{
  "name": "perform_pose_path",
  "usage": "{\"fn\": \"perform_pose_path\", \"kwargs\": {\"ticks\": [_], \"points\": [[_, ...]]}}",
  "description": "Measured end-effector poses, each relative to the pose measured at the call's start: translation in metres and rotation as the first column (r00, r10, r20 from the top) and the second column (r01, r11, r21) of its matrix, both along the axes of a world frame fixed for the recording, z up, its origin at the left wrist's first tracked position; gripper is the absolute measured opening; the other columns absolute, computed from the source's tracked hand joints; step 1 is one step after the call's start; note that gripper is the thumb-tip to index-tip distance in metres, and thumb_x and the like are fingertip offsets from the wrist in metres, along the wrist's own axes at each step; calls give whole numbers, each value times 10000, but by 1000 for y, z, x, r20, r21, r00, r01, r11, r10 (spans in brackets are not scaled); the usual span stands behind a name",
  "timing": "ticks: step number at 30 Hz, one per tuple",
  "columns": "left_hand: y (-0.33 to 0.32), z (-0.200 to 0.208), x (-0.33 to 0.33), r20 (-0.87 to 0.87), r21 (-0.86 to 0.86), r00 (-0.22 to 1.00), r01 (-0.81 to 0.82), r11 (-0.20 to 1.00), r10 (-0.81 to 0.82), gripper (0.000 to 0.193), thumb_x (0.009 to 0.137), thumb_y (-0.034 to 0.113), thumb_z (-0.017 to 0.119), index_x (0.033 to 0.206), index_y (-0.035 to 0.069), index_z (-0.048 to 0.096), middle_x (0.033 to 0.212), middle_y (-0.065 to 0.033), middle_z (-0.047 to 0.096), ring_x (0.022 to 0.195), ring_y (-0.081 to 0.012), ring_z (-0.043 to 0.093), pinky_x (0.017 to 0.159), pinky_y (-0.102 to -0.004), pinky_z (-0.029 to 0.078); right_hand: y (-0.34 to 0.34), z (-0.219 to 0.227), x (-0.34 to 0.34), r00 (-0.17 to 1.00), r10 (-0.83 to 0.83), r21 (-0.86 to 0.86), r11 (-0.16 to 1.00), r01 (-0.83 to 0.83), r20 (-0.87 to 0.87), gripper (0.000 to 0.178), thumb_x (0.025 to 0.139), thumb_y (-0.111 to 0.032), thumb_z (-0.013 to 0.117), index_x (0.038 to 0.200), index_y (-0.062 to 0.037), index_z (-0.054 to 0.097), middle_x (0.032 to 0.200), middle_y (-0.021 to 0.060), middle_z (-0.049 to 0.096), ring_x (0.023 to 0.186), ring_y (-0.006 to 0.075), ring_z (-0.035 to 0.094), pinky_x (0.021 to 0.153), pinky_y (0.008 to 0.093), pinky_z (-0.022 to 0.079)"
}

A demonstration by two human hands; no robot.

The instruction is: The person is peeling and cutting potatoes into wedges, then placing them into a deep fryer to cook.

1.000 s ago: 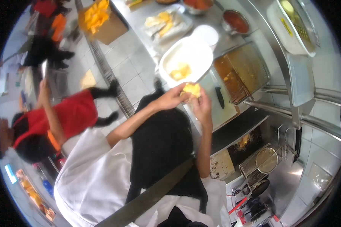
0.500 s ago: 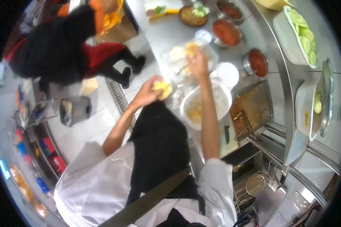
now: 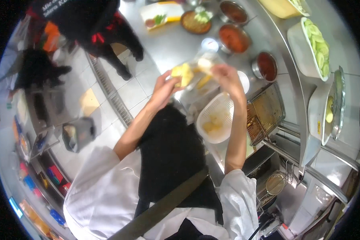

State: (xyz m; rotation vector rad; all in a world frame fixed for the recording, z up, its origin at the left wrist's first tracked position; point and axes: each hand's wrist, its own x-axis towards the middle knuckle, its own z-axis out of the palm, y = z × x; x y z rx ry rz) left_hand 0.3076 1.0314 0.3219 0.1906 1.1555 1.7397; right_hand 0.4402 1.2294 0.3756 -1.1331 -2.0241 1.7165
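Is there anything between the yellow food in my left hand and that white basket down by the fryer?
Nothing visible stands between them. The left hand holds the yellow food above the counter, and the white basket sits lower right with its top open. The right hand is off to the side.

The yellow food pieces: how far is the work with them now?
Several pieces already lie in the white perforated basket. The left hand holds a yellow food piece, and the right hand a pale piece; both are above the steel counter, not yet set down.
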Motion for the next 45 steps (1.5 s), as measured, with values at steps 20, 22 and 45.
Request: {"fn": "perform_pose_path", "kwargs": {"ticks": [20,22,45], "points": [[36,-10,60,40,232,961,257,938,-273,312,914,87,549,1204,-20,593,1110,-86,656,1002,-147,626,879,-326,517,-58,44,38,961,85,395,899,-187,263,551,839,-340,679,1303,-84,528,1186,219,586,1064,361,605,914,391,463],[34,-14,60,-52,170,903,429,887,-427,304,897,72,563,1188,-10,597,1131,-76,640,1004,-143,624,877,-319,520,-52,43,51,952,141,278,935,-218,271,574,849,-327,676,1331,-72,498,1228,216,581,1114,333,593,935,370,452],[43,41,23,-351,24,496,853,522,-795,273,928,223,623,1140,69,545,1089,-30,600,1000,-115,567,875,-278,476,-117,-34,123,701,-603,-698,684,210,-380,465,886,-242,600,1298,-64,478,1088,107,617,838,111,571,535,199,426]]}}
